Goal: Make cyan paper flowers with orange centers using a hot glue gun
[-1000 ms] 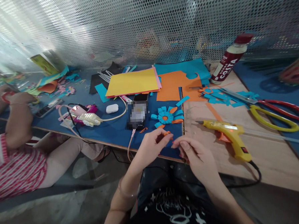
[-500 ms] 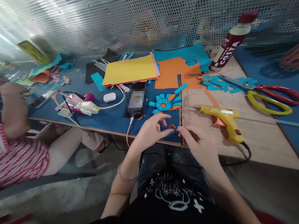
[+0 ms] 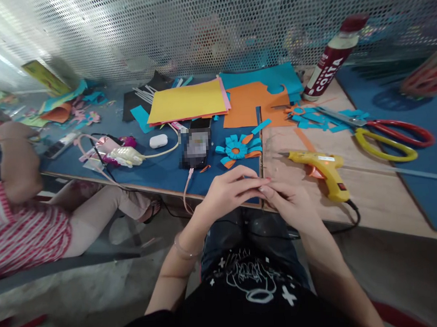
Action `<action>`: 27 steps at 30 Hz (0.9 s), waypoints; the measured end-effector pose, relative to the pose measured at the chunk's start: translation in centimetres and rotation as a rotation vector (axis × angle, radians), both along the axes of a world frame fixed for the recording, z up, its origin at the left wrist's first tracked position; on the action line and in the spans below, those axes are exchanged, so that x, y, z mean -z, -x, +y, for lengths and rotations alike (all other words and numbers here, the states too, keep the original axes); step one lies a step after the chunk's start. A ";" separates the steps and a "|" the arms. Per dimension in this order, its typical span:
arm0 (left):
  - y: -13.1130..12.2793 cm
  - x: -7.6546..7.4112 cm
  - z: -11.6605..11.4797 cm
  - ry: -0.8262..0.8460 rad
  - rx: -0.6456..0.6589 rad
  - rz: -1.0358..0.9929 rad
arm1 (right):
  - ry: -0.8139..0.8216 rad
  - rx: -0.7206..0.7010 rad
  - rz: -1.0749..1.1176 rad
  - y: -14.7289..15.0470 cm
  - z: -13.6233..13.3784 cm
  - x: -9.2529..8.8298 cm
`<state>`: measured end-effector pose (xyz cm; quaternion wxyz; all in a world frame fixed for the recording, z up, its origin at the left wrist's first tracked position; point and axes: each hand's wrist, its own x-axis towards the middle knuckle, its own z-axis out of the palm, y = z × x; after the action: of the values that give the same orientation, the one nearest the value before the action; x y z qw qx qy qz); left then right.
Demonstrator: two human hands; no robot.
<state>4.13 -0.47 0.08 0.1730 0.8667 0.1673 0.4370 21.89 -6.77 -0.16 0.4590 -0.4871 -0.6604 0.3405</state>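
Observation:
My left hand point(image 3: 230, 191) and my right hand point(image 3: 291, 202) meet at the fingertips over the table's front edge, both with fingers pressed together. A tiny bit of orange shows where they touch; the rest of what they pinch is hidden by the fingers. Just beyond them lies a blue paper flower point(image 3: 236, 150) with an orange centre and some orange petals. A small orange paper curl point(image 3: 205, 168) rests left of the flower. The yellow glue gun point(image 3: 319, 164) lies on the bare wood to the right of my hands.
Red-and-yellow-handled scissors point(image 3: 385, 137) lie at right, near blue paper scraps point(image 3: 317, 120) and a bottle point(image 3: 330, 62). Yellow sheets point(image 3: 188, 101) and orange sheets point(image 3: 241, 104) lie behind. A phone point(image 3: 195, 147) with a cable is left of the flower. Another person's arm point(image 3: 18, 159) is far left.
My left fingers have closed in and now meet my right fingertips. The orange loop seen between my hands is now mostly covered. The view has shifted slightly.

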 end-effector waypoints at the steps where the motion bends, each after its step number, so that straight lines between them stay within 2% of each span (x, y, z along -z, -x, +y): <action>1: -0.1 0.0 0.0 -0.051 -0.001 -0.021 | 0.025 -0.031 0.028 -0.2 -0.1 -0.2; 5: 0.7 -0.6 -1.1 -0.275 -0.017 -0.003 | 0.098 -0.196 0.080 -0.9 -1.3 -1.7; 8: 1.4 -1.2 -2.4 -0.384 -0.098 0.005 | 0.221 -0.317 0.171 -0.4 -2.5 -2.7; 10: 1.6 -1.6 -3.1 -0.397 -0.126 -0.070 | 0.381 -0.410 0.347 0.2 -3.1 -3.0; 12: 2.0 -2.0 -3.6 -0.338 -0.136 -0.160 | 0.522 -0.502 0.514 0.9 -3.4 -2.9; 14: 3.2 -2.3 -3.8 -0.248 -0.205 -0.224 | 0.556 -0.518 0.550 1.3 -3.5 -2.6; 15: 4.3 -2.4 -4.0 -0.221 -0.276 -0.241 | 0.526 -0.481 0.521 1.3 -3.5 -2.5; 17: 7.8 -2.4 -4.3 -0.282 -0.479 -0.289 | 0.433 -0.337 0.431 0.9 -3.4 -2.2; 19: 12.7 -1.8 -4.9 -0.311 -0.726 -0.237 | 0.353 -0.177 0.344 0.2 -3.2 -1.8; 22: 20.8 -0.2 -6.6 -0.146 -1.044 -0.056 | 0.220 -0.012 0.298 -0.6 -2.7 -1.5; 23: 23.2 0.4 -7.3 -0.050 -1.113 0.084 | 0.180 0.031 0.304 -0.7 -2.6 -1.5; 25: 26.8 1.4 -8.6 0.036 -1.159 0.327 | 0.153 0.126 0.311 -0.6 -2.4 -1.7; 27: 28.4 1.8 -9.8 0.116 -1.143 0.370 | 0.165 0.202 0.318 -0.4 -2.4 -2.1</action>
<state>-24.24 -10.30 -1.75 -0.0744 0.6903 0.6575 0.2928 22.26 -9.18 1.91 0.5481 -0.5268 -0.4971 0.4182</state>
